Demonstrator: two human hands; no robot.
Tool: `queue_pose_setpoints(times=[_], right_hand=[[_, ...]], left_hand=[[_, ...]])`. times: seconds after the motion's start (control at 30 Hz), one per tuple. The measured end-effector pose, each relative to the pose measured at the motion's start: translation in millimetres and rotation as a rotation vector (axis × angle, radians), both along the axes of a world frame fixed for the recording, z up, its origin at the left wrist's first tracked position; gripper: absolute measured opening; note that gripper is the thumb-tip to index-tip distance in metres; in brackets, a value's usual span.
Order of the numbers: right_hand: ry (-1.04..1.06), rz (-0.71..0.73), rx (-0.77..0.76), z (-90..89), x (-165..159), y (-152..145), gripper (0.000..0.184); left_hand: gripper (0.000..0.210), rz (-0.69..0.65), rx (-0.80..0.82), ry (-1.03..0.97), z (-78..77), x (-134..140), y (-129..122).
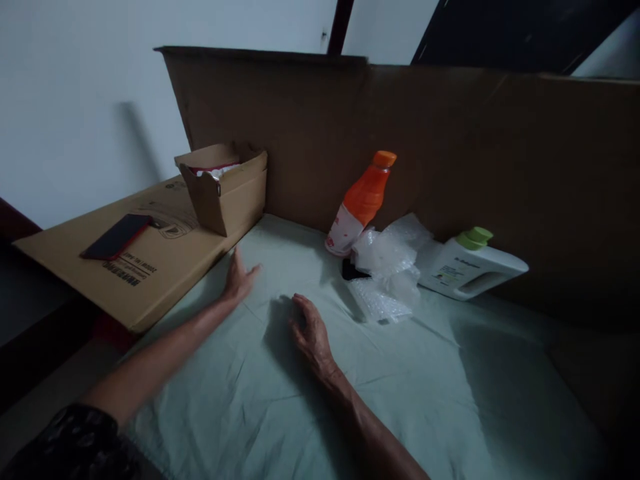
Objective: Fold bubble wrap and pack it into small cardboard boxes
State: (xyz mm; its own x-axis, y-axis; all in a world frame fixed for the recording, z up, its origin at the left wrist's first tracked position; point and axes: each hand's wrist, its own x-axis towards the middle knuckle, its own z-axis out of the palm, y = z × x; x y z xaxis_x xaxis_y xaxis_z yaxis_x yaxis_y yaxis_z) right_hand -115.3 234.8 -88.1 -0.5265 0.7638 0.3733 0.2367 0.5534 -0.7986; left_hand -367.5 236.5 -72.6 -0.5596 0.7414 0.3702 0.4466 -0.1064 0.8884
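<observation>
Sleeve (75, 437), left hand (241, 279) near printed carton (163, 259)

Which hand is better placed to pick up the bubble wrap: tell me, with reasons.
Probably the right hand: it looks empty and is nearer the bubble wrap, with only green cloth between them. The left hand is farther away, close to the flat cardboard box.

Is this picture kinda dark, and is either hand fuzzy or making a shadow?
Head view: yes, dim, nearly black along the lower right edge; head view: the left hand looks slightly smeared, the right hand crisper; head view: the right hand throws a dark shadow on the pale green sheet.
</observation>
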Motion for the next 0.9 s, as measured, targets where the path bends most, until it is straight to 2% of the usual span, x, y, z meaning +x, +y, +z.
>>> queue_pose_setpoints(times=[0.07, 0.17, 0.27, 0.37, 0.43, 0.5, 0.67, 0.73, 0.77, 0.83, 0.9], right_hand=[[0.003, 0.002, 0.009, -1.1, 0, 1, 0.050], [0.011, -0.002, 0.021, -3.3, -1, 2, 0.049], [0.022, -0.014, 0.033, -6.1, -2, 3, 0.047], [0.021, -0.008, 0.035, -7.7, -3, 4, 0.047], [0.008, 0.003, 0.026, -6.7, -3, 4, 0.048], [-0.013, 0.005, 0.013, -3.1, -4, 2, 0.049], [-0.093, -0.065, -0.016, 17.8, -10, -14, 0.050], [-0.131, -0.092, -0.011, 26.0, -14, -18, 0.048], [-0.158, -0.077, 0.001, 28.7, -16, -18, 0.045], [-0.205, -0.081, 0.028, 31.6, -19, -16, 0.038], [-0.263, -0.060, 0.054, 32.8, -20, -17, 0.034]], left_hand=[[0.085, 0.053, -0.011, 0.037, -1.5, 14, -17], [0.087, 0.166, 0.010, 0.132, 19.7, 5, -23], [0.089, 0.268, -0.016, 0.173, 48.4, -21, -6], [0.089, 0.278, -0.046, 0.167, 59.7, -35, 18], [0.088, 0.266, -0.068, 0.164, 54.2, -32, 30], [0.085, 0.223, -0.090, 0.168, 41.9, -16, 37], [0.076, -0.061, -0.167, 0.183, 14.0, 58, 25], [0.075, -0.173, -0.185, 0.197, 11.1, 79, 15], [0.075, -0.188, -0.195, 0.207, 11.3, 85, 11], [0.074, -0.103, -0.289, 0.334, 13.6, 91, 6], [0.071, -0.124, -0.298, 0.357, 17.4, 91, 2]])
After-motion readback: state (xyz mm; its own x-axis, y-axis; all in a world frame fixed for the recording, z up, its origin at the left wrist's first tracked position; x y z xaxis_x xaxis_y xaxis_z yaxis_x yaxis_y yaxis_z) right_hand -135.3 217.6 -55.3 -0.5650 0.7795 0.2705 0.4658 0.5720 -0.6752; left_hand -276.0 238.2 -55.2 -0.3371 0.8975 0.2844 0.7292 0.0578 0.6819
